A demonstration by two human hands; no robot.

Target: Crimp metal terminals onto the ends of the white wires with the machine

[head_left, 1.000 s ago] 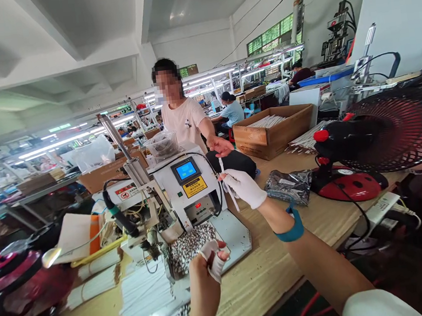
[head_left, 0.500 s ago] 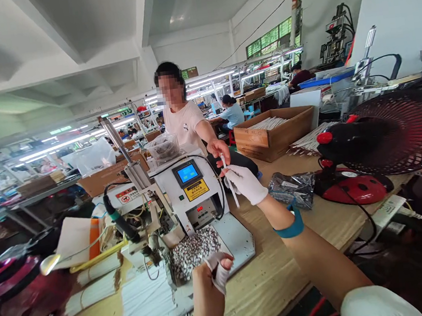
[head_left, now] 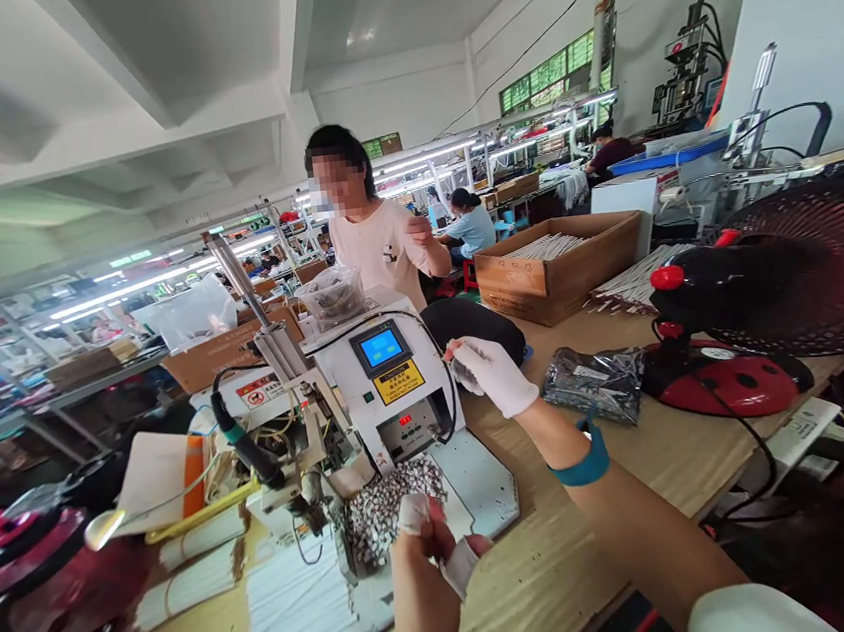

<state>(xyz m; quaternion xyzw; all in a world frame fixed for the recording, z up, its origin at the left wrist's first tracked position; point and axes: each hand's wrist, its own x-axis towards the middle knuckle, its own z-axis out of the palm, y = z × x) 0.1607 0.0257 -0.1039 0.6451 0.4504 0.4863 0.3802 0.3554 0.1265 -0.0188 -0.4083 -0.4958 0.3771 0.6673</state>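
Note:
My right hand (head_left: pixel 495 377), in a white glove with grey-stained fingers, is raised beside a white bench machine (head_left: pixel 414 387). Its fingers are curled together, and what they hold, if anything, is hidden. Lower down, my left hand (head_left: pixel 428 572) has white covers on its thumb and a finger. Thumb and fingers are apart, with nothing visible between them. Just beyond it lies a heap of small shiny metal pieces (head_left: pixel 392 500) on the machine's base. White sticks (head_left: pixel 293 601) lie in rows left of that hand. Across the table, a co-worker's hand (head_left: pixel 425 240) is raised near their chest.
A cardboard box (head_left: pixel 561 276) of white sticks stands at the back right. Nearer are a dark plastic bag (head_left: pixel 595 383) and a red-and-black fan (head_left: pixel 731 384). Tied stick bundles (head_left: pixel 190 582) and a pink-red jug (head_left: pixel 33 568) lie to the left.
The co-worker's hand has drawn back and up from my right hand. The white stick between them no longer shows. My left hand's fingers have loosened and spread from the thumb.

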